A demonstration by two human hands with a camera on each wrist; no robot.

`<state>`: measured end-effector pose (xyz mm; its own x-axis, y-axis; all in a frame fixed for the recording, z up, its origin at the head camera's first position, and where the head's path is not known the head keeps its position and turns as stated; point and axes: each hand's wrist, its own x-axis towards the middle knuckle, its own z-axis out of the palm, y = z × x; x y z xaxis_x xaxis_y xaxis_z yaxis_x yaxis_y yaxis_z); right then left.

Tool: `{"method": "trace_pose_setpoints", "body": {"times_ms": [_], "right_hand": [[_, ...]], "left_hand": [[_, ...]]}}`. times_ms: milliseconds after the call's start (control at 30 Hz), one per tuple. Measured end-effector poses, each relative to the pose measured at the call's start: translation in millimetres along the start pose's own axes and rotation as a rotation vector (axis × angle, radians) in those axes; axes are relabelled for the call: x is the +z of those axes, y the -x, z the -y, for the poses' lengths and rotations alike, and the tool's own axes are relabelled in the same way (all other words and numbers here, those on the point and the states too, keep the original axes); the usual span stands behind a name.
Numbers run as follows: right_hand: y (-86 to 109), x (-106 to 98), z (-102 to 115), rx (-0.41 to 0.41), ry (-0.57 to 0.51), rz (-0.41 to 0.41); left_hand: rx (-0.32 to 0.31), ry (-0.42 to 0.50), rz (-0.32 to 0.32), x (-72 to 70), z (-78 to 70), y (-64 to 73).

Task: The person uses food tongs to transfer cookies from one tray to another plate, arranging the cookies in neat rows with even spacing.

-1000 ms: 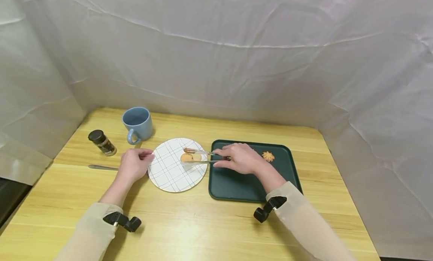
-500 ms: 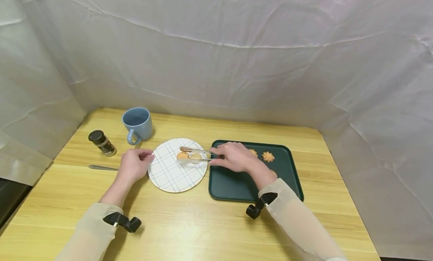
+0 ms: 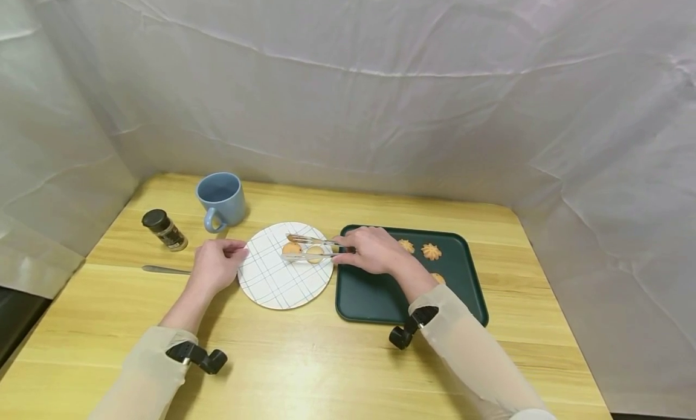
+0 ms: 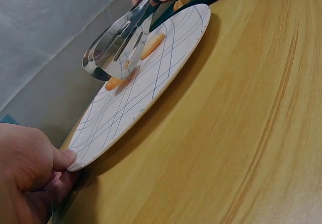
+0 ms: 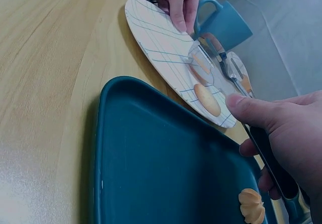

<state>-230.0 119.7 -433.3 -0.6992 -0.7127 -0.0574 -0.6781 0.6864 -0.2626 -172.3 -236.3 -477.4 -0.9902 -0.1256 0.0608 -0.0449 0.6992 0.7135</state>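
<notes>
we see one cookie (image 3: 291, 248) further left, just beside a second cookie (image 3: 315, 251), so the plate (image 3: 274, 281) seems to bear both; the right hand's (image 3: 372, 249) fingers clamp the tongs (image 3: 307, 240), the left hand's (image 3: 216, 263) pinch the rim.

No text, brand, number or sign could be read in any view. A dark label (image 3: 173, 234) with paler marks wrapped the small black-capped jar (image 3: 165, 229) on the left side of the table (image 3: 304, 365), but in the head view those marks were too small and blurred to make out as letters or digits.
</notes>
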Motion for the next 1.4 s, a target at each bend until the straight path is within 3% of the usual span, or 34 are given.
{"method": "trace_pose_setpoints", "body": {"times_ms": [900,1400], "right_hand": [[0.2,3.0,0.0,0.026,0.012,0.004],[21.2,-15.5,-3.2,-0.024,0.026,-0.047]], "left_hand": [[-0.008,0.008,0.009,1.8,0.6,-0.6],[-0.016,-0.002,0.010,-1.8,1.4,-2.4]]}}
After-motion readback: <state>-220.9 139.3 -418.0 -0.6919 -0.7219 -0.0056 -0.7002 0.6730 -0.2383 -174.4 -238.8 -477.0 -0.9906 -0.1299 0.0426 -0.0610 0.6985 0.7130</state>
